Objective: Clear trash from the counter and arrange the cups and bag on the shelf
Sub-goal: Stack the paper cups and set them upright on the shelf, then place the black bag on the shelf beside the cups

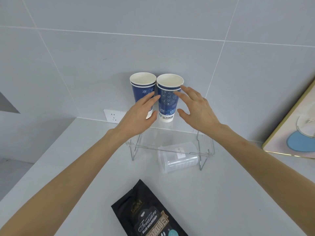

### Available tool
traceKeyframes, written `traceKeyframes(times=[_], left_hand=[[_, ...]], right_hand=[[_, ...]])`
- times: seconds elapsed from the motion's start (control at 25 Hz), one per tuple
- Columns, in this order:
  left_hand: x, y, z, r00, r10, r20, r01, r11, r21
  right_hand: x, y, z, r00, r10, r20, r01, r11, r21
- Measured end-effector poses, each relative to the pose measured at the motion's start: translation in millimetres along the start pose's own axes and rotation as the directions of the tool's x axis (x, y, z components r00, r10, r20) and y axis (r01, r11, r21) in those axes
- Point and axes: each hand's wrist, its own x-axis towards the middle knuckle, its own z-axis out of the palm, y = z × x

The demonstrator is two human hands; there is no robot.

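Observation:
Two stacks of blue paper cups stand upright side by side on a clear shelf (pixel 185 133) with wire legs, against the tiled wall. My left hand (pixel 141 114) is open, in front of the left cup stack (pixel 142 86). My right hand (pixel 196 108) is open too, fingers spread just right of the right cup stack (pixel 167 97), one fingertip near its rim. Neither hand grips a cup. A black coffee bag (pixel 148 213) lies flat on the counter near me.
A clear plastic container (pixel 177 159) lies on its side on the counter under the shelf. A wall socket (pixel 113 116) sits left of the shelf. A framed picture (pixel 293 126) leans at the right. The counter edge (pixel 34 167) drops off at the left.

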Motion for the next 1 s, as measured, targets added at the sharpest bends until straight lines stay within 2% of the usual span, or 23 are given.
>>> traceKeyframes(times=[0.28,0.4,0.52,0.76,1.0], left_hand=[[-77.7,3.6,4.7,0.983,-0.067,0.169,0.066,0.998,0.011],[-118.9,2.1,15.0,0.972,-0.166,0.165,0.174,0.984,-0.039],[-166.0,-2.2,34.2,0.945,-0.283,0.162,0.289,0.957,-0.012],[-235.2,-6.5,72.2,0.815,-0.551,0.180,0.574,0.811,-0.115],[-261.5,-1.6,90.2,0.678,-0.729,0.091,0.731,0.658,-0.178]], right_hand=[[-75.1,-12.9,8.8,0.993,-0.011,0.117,0.007,0.999,0.033],[-106.1,-19.0,21.5,0.989,0.005,0.150,-0.022,0.993,0.115],[-136.5,-27.2,45.1,0.970,0.025,0.243,-0.066,0.984,0.163],[-182.9,-42.4,92.1,0.886,0.052,0.461,-0.184,0.951,0.247],[-197.2,-45.9,117.3,0.788,0.171,0.591,-0.407,0.865,0.292]])
